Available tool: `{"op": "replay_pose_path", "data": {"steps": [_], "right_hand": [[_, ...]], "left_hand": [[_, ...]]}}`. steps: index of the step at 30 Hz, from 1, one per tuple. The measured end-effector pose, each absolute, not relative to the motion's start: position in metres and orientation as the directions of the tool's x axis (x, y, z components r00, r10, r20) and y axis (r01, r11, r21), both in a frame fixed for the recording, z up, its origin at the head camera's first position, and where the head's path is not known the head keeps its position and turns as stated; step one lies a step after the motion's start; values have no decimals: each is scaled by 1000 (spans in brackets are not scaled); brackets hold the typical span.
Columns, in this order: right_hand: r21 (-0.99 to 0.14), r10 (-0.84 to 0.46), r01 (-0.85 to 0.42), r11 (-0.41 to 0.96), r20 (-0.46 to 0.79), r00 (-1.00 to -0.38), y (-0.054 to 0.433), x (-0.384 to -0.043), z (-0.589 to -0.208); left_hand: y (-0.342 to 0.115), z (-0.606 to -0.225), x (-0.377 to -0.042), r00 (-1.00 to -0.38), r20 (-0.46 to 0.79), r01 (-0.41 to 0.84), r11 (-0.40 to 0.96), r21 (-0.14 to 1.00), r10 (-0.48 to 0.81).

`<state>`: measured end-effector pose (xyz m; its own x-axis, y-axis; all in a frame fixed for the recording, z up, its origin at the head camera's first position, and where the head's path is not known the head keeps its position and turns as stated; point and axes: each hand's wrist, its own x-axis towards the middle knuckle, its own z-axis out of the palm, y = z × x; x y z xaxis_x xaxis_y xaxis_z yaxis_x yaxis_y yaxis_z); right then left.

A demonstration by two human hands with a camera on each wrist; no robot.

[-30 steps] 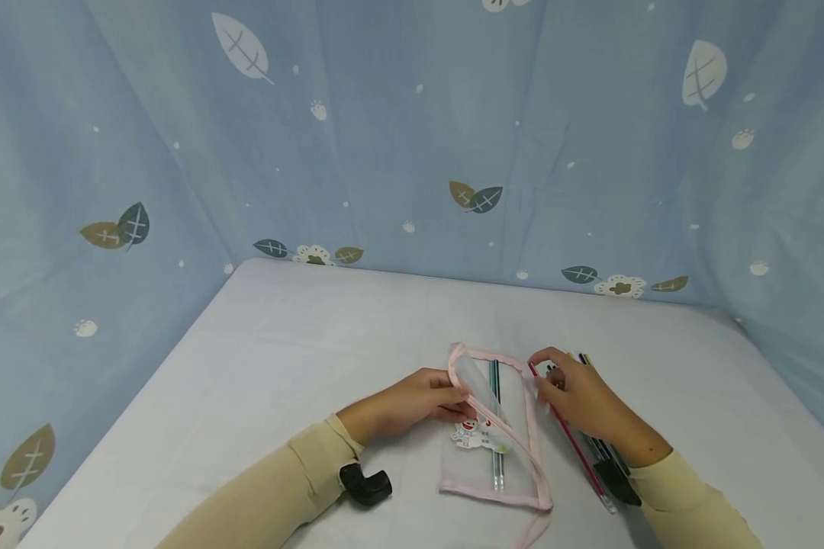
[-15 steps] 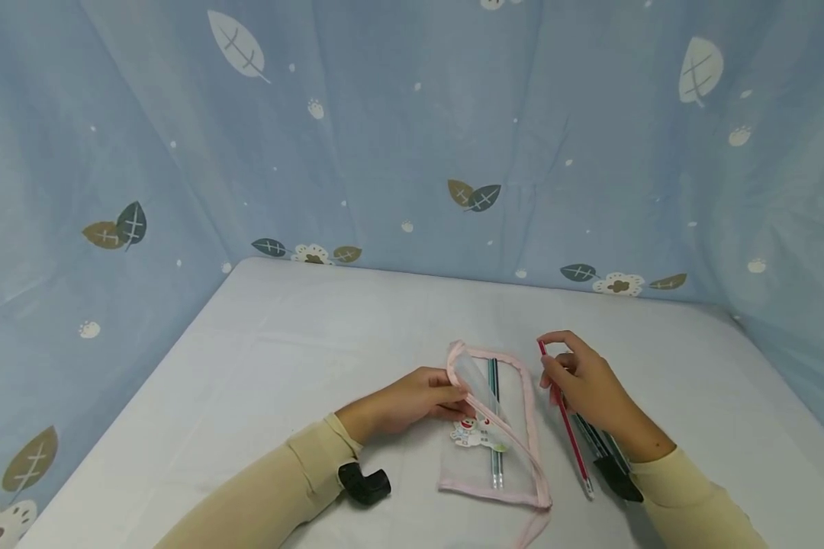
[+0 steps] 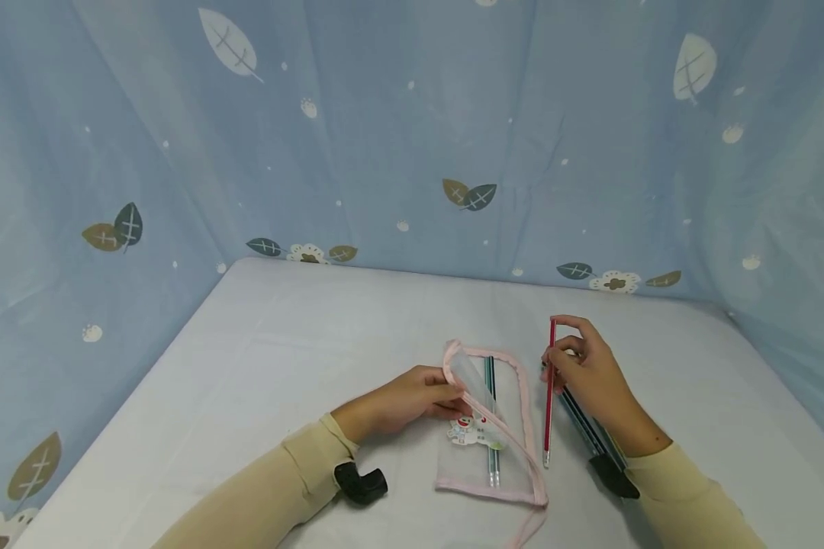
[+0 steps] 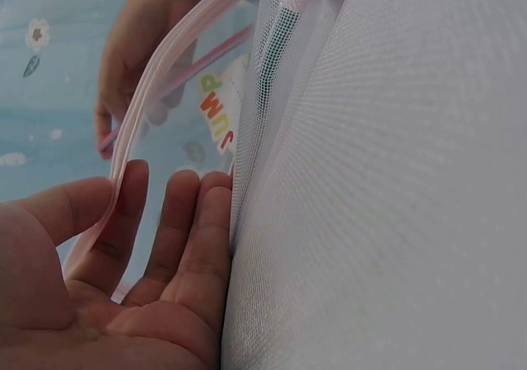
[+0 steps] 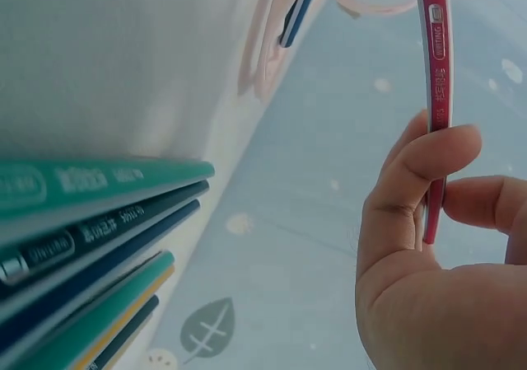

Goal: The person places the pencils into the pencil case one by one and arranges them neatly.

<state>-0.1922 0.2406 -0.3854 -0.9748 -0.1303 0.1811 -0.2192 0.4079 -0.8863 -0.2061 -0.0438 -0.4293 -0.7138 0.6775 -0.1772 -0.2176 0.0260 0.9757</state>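
My left hand (image 3: 408, 400) pinches the pink-trimmed edge of a see-through mesh pencil pouch (image 3: 456, 467), lifting that flap open. In the left wrist view the pink trim (image 4: 156, 69) runs between thumb and index finger. Inside the pouch lie dark and teal pencils (image 3: 492, 461), beside a cartoon label (image 3: 470, 432). To the pouch's right, my right hand (image 3: 593, 377) holds a red pencil (image 3: 548, 419) by its upper part, eraser end down, near the pouch's right edge. The right wrist view shows thumb and finger pinching the red pencil (image 5: 437, 65).
Several green, dark and blue pencils (image 5: 107, 176) lie on the white tabletop (image 3: 329, 328) under my right forearm, partly hidden. A black wrist strap piece (image 3: 360, 484) sits at the left cuff, another (image 3: 614, 476) at the right. A blue leaf-patterned curtain (image 3: 384, 137) rises behind.
My right hand has lifted the red pencil off the other pencils and turned it nearly upright in the head view, its eraser end swinging left toward the pouch. The left hand keeps its hold.
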Motion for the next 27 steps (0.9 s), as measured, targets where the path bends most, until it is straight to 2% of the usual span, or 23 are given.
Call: {"op": "replay_pose_path", "data": {"steps": [9, 19, 27], "right_hand": [[-907, -117, -211, 364, 180, -977, 241, -194, -386], [-910, -52, -249, 331, 246, -968, 243, -193, -384], [-929, -119, -204, 310, 175, -977, 239, -194, -386]], "left_hand": [[-44, -429, -205, -705, -187, -227, 32, 973, 684], [-42, -429, -205, -709, -182, -223, 28, 974, 681], [-42, -428, -207, -723, -172, -230, 2, 973, 669]]}}
